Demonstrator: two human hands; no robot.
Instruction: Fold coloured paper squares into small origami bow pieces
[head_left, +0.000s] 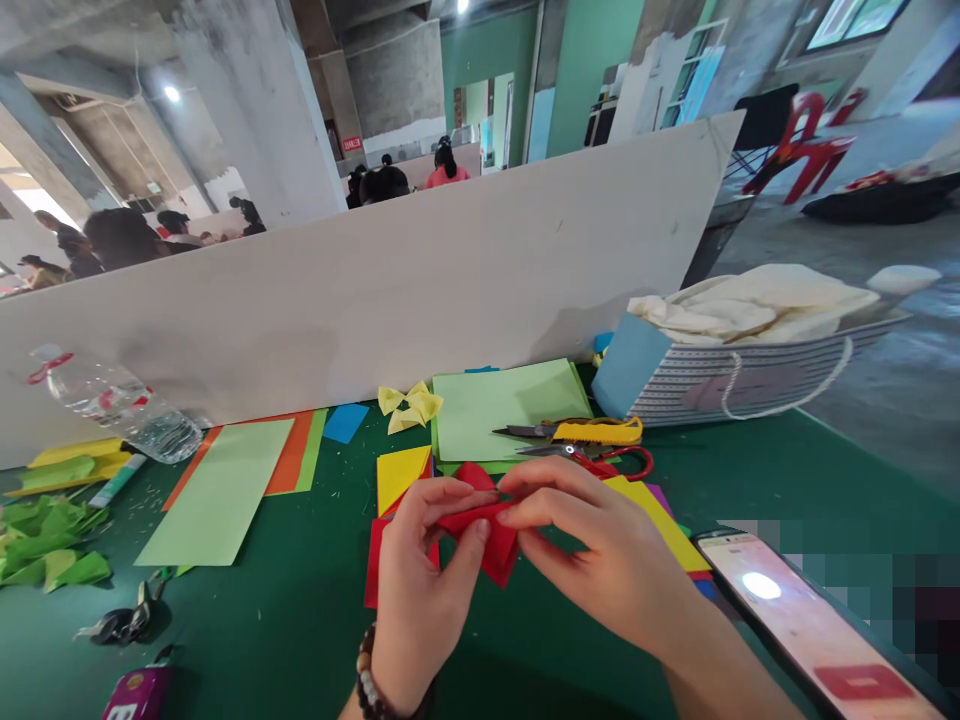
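My left hand [424,570] and my right hand [592,545] both pinch a folded red paper piece [487,535], shaped like a bow, just above the green table [300,620]. The left thumb and fingers grip its middle from the left. The right fingertips press it from the right. Under the hands lie red [373,575] and yellow paper squares [401,472]. A finished yellow paper bow [410,404] lies further back.
Yellow-handled [592,431] and red-handled scissors [600,458] lie on light green sheets [499,405]. A phone [810,620] is at right, a basket with cloth [750,375] behind it. A water bottle [112,405], green sheets [221,490] and green scraps [45,540] sit left. A white board [375,290] stands behind.
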